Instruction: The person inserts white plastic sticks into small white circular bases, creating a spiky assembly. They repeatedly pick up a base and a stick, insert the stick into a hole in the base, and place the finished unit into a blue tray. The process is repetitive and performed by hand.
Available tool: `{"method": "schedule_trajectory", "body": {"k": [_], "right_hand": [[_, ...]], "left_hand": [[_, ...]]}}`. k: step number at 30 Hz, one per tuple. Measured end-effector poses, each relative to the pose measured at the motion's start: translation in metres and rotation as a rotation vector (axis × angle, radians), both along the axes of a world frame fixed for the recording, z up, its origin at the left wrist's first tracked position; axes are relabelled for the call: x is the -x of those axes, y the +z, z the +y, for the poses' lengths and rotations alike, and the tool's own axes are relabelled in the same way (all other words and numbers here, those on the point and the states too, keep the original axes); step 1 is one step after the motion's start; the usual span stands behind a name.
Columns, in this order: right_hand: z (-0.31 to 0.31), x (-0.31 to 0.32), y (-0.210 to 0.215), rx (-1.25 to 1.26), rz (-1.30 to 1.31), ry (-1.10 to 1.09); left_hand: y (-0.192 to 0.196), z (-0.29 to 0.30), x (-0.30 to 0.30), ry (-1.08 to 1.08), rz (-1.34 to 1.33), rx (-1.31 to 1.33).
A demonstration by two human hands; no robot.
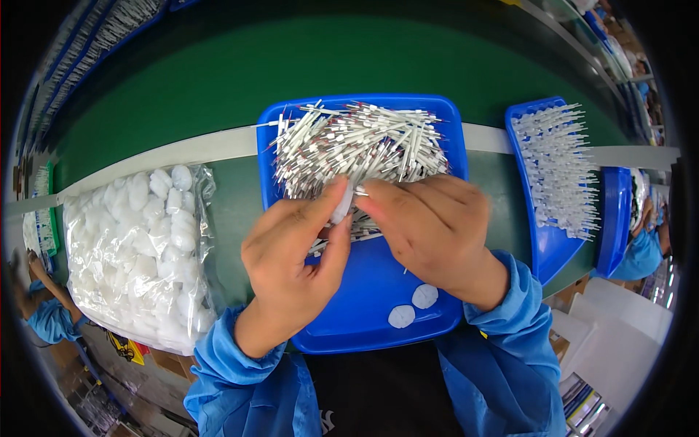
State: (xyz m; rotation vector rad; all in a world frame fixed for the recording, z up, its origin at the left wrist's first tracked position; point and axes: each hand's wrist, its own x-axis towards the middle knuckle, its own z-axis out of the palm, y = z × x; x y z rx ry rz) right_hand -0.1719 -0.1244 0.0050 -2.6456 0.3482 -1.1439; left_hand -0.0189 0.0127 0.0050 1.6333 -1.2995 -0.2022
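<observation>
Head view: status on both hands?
Left hand holding white piece. Right hand apparently pinching thin white stick beside it. Both above blue tray; hands partly hide the piece.

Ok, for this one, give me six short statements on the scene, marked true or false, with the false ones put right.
1. The left hand pinches a white piece. True.
2. The heap of sticks lies mainly in the near half of the big tray. False: it lies mainly in the far part.
3. A clear bag of white lumps is left of the big tray. True.
4. The right hand rests on the bag. False: its fingertips are close by the left hand's, above the big tray.
5. Two white ovals lie in the near part of the big tray. True.
6. The side tray is yellow. False: it is blue.
</observation>
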Motion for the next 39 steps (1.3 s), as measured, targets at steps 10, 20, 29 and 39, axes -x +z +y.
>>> {"method": "schedule_trajectory", "body": {"k": [10, 20, 29, 39], "right_hand": [[-0.012, 0.016, 0.003, -0.985, -0.045, 0.272], [-0.005, 0.014, 0.007, -1.457, -0.023, 0.379], [-0.005, 0.017, 0.006, -1.396, -0.003, 0.41], [-0.002, 0.019, -0.003, -1.414, -0.06, 0.492]], "left_hand": [[-0.003, -0.007, -0.02, -0.059, -0.255, 0.206], [-0.003, -0.004, -0.014, -0.162, -0.352, 0.255], [-0.003, -0.002, -0.011, -0.147, -0.42, 0.275], [-0.001, 0.004, -0.014, -0.177, -0.436, 0.258]]}}
